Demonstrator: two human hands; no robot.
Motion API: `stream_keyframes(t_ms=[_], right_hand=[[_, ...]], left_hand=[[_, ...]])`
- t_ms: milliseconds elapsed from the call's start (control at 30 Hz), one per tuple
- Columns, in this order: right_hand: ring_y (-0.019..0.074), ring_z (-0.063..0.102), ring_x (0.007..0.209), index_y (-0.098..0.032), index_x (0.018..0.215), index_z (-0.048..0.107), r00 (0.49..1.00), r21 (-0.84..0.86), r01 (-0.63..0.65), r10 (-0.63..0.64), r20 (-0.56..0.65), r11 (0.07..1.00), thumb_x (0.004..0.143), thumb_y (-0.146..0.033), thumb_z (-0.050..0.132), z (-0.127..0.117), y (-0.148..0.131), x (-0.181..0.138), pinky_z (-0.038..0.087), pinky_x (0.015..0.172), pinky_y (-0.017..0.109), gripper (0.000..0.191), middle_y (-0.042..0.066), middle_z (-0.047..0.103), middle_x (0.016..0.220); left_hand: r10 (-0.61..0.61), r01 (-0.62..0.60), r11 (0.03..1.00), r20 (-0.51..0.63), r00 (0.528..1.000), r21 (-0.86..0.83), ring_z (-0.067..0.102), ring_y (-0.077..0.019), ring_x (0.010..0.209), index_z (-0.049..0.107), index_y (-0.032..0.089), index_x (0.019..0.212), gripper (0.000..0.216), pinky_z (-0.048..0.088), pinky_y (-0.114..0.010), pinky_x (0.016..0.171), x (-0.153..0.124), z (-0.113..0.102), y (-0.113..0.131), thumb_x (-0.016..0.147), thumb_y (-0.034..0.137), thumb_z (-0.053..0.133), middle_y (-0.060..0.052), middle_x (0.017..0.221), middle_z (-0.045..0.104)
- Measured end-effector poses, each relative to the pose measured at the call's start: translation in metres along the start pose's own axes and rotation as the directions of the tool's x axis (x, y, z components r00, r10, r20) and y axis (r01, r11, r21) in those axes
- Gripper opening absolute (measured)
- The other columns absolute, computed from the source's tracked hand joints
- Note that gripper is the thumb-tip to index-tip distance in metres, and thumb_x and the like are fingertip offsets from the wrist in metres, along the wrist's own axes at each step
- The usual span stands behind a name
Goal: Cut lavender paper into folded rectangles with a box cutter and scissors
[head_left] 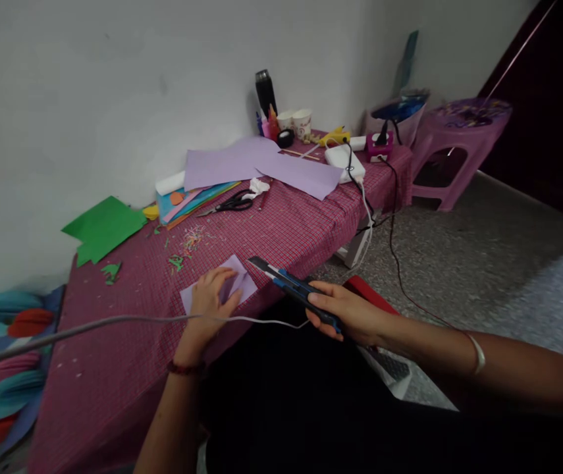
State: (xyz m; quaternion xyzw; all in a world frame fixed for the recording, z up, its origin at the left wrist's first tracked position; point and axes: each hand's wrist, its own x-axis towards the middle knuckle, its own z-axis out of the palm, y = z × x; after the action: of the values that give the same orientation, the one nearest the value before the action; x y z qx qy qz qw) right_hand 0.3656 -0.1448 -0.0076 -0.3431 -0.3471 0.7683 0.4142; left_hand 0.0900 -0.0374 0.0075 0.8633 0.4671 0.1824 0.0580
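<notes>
Here, the right hand (344,312) grips a cutter (291,284), left hand (208,297) splayed on seemingly creased lilac paper (245,283).

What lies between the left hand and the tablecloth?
A piece of light purple paper; the head view shows it on the tablecloth, its edges visible on both sides of the left hand.
</notes>
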Motion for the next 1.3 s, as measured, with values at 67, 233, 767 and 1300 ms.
stream_keyframes(t_ms=[67, 233, 767, 1300], right_hand=[[0.0033, 0.04, 0.035, -0.019, 0.086, 0.045, 0.998, -0.012, 0.024, -0.025, -0.062, 1.0, 0.085, -0.05, 0.059, -0.002, -0.001, 0.001, 0.028, 0.032, 0.014, 0.034, -0.006, 0.057, 0.061], [0.0039, 0.043, 0.035, -0.017, 0.083, 0.047, 0.997, -0.049, 0.042, -0.045, -0.07, 0.998, 0.087, -0.057, 0.052, -0.008, -0.002, 0.005, 0.029, 0.036, 0.015, 0.041, -0.006, 0.053, 0.052], [0.0054, 0.046, 0.047, -0.017, 0.084, 0.059, 0.999, -0.422, 0.047, -0.05, 0.004, 0.906, 0.08, -0.025, 0.064, -0.021, -0.03, 0.023, 0.035, 0.045, 0.018, 0.011, -0.005, 0.05, 0.06], [0.01, 0.051, 0.059, -0.018, 0.099, 0.056, 0.977, 0.276, -0.213, 0.209, 0.045, 0.937, 0.074, -0.024, 0.068, 0.032, 0.009, -0.026, 0.046, 0.061, 0.028, 0.028, -0.004, 0.053, 0.064]], left_hand=[[-0.01, 0.01, 1.0, -0.001, 1.0, 0.001, 0.055, -0.0266, 0.11, 0.059, 0.023, 0.113, 0.033, 0.042, -0.046, 0.095, -0.001, 0.0, 0.001, 0.082, 0.034, 0.06, -0.007, 0.12, 0.061], [0.004, -0.005, 1.0, -0.034, 0.999, -0.019, 0.056, -0.0269, 0.11, 0.061, 0.024, 0.111, 0.031, 0.043, -0.047, 0.095, 0.0, 0.004, -0.003, 0.081, 0.034, 0.061, -0.008, 0.119, 0.062], [0.066, -0.066, 0.998, 0.016, 0.998, -0.009, 0.062, -0.0189, 0.094, 0.063, 0.019, 0.097, 0.017, 0.048, -0.034, 0.086, -0.037, -0.044, -0.002, 0.085, 0.016, 0.051, -0.006, 0.102, 0.067], [-0.054, 0.104, 0.971, -0.226, 0.973, 0.214, 0.058, -0.0272, 0.099, 0.06, 0.013, 0.107, 0.026, 0.046, -0.039, 0.089, -0.016, 0.016, 0.062, 0.086, 0.027, 0.053, -0.012, 0.104, 0.065]])
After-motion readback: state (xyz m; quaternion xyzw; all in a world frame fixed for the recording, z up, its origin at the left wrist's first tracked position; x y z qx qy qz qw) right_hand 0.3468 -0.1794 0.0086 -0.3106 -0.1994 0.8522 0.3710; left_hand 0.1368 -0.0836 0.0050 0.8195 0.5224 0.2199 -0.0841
